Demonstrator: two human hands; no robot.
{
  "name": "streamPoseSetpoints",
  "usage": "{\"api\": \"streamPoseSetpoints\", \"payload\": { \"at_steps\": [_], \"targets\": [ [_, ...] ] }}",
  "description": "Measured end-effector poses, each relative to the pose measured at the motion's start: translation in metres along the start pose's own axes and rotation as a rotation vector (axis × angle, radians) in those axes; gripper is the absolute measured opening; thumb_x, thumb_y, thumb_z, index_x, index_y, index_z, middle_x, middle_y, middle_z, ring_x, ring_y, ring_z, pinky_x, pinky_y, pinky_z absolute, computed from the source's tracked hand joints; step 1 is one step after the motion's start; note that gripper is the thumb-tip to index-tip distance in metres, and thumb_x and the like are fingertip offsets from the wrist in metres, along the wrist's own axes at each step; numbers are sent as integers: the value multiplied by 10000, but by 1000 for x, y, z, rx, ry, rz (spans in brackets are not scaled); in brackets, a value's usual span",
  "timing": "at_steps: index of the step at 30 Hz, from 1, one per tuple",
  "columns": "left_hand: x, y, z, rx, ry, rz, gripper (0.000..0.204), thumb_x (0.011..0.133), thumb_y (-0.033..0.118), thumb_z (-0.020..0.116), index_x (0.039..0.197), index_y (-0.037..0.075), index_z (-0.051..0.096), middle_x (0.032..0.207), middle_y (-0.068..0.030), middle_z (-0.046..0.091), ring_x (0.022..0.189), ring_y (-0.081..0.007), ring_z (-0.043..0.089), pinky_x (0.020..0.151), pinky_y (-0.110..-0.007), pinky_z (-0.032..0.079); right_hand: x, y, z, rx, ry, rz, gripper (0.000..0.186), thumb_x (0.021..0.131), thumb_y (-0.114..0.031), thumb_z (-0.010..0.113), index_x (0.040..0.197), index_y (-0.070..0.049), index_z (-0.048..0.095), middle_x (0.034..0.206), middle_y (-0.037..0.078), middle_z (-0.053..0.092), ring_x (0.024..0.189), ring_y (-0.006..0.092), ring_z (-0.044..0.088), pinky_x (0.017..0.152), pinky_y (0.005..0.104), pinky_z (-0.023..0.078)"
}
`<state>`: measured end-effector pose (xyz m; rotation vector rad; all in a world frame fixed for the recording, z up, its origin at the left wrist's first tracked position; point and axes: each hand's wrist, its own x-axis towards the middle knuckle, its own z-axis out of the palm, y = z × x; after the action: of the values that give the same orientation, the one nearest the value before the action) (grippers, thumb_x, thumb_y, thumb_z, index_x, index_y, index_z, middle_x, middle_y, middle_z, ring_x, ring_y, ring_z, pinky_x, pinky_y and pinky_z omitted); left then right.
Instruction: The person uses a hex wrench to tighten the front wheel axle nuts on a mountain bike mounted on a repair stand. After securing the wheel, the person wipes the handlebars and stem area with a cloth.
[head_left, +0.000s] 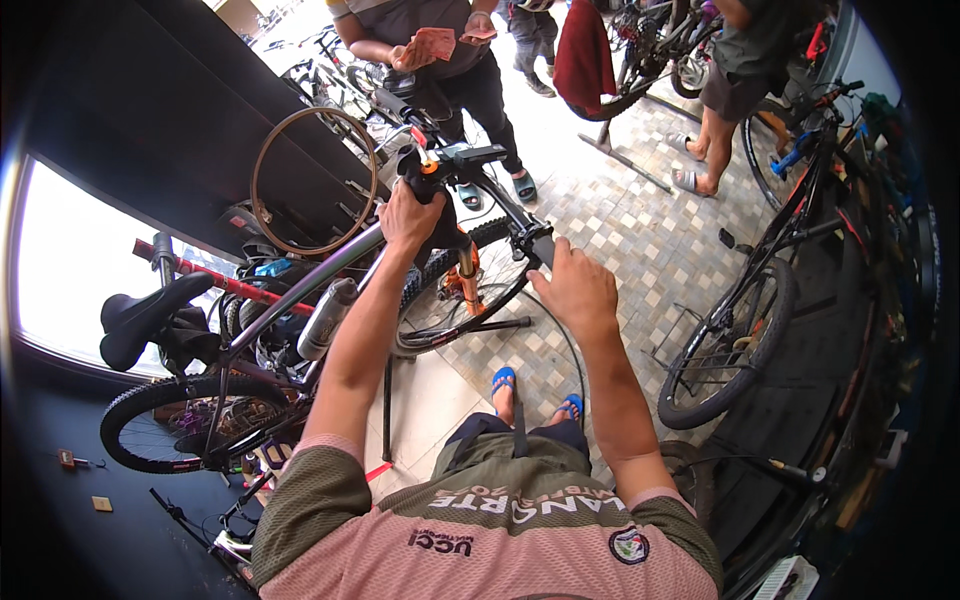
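Note:
A mountain bike with a purple-grey frame (345, 258) and an orange-and-black front end stands before me, its handlebar (508, 208) slanting across the middle. My left hand (408, 217) is closed around a soft-looking black pouch-like part (447, 232) by the stem; its exact kind is hard to tell. With fingers curled over it, my right hand (580, 292) holds the black handlebar grip (543, 250) at the near right end, beside the brake lever. A bottle (327, 318) sits on the frame. The front wheel (440, 318) is below my hands.
Across the handlebar a person (425, 45) holds reddish paper notes. Another person (715, 120) stands by a raised bike with a red cloth (586, 60). Another bike's wheel (735, 345) is at right, and a bare rim (315, 180) at left. Tiles (640, 250) cover the floor.

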<state>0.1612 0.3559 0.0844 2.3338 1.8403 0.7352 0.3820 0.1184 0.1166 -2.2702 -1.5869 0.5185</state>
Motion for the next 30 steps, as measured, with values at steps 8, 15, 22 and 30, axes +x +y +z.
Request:
{"api": "streamPoseSetpoints", "payload": {
  "at_steps": [8,15,22,30],
  "targets": [
    [10,31,18,-15,13,-147,583,788,444,798,1218,63,699,1129,-163,779,1057,-312,752,979,-471,502,-12,1,5,-2,-48,-35,851,957,-462,731,1564,35,401,1231,235,691,1108,381,710,930,482,577],
    [70,-44,-12,-853,-803,-211,398,781,-13,820,1174,31,774,1127,-89,785,945,-215,756,886,-386,628,-2,12,-9,43,-59,-51,697,957,-432,729,1472,-26,490,1185,228,716,1100,379,718,925,507,573],
    [102,-70,10,-870,-1123,-276,551,717,-99,774,1246,30,690,1167,-108,746,1055,-267,723,1011,-404,586,28,27,-9,-39,1,-7,397,941,-354,740,1218,-103,607,993,174,766,970,407,759,845,537,588],
    [114,-73,27,-931,-1263,-168,566,667,-78,844,1204,35,706,1181,-81,733,1133,-248,680,1047,-395,531,47,28,-8,-97,-12,129,339,910,-317,757,1160,-115,651,1010,177,772,972,411,740,858,532,564]
  ]
}}
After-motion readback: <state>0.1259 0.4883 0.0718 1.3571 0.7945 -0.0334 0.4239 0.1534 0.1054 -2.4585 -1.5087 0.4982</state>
